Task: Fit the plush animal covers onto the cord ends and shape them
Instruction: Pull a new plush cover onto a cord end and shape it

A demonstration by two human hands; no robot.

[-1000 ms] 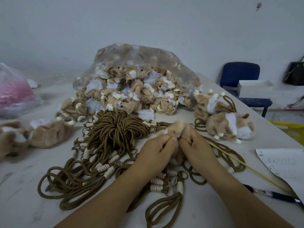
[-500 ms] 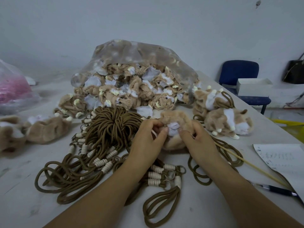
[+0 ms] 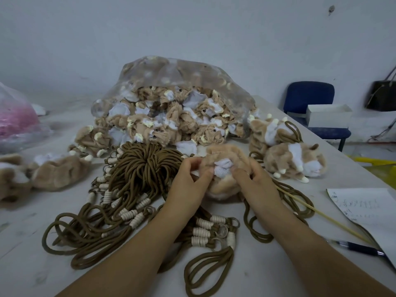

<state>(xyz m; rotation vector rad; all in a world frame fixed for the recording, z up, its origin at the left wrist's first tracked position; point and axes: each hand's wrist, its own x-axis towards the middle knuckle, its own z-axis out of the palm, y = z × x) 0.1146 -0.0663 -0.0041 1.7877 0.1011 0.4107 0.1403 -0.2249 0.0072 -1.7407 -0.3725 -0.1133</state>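
Both hands pinch one fuzzy tan plush cover (image 3: 225,155), the left hand (image 3: 188,183) and right hand (image 3: 255,187) curled at its white patch, over the table's middle. Brown cords (image 3: 145,168) with cream coiled wraps lie beneath, partly hidden. Handwriting on the cut-off paper sheet (image 3: 364,209) is illegible. Behind, a clear bag (image 3: 171,71) spills more covers.

On the worktop (image 3: 32,243), the plush cover (image 3: 222,155) is gripped between the left hand (image 3: 188,183) and the right hand (image 3: 255,187). Behind both hands lies the bag of covers (image 3: 171,82). The cord bundle (image 3: 141,170) spreads left of the left hand. Right of the right hand lie finished plush animals (image 3: 293,161), a stick (image 3: 317,213), a paper sheet (image 3: 364,206) and a pen (image 3: 357,249).
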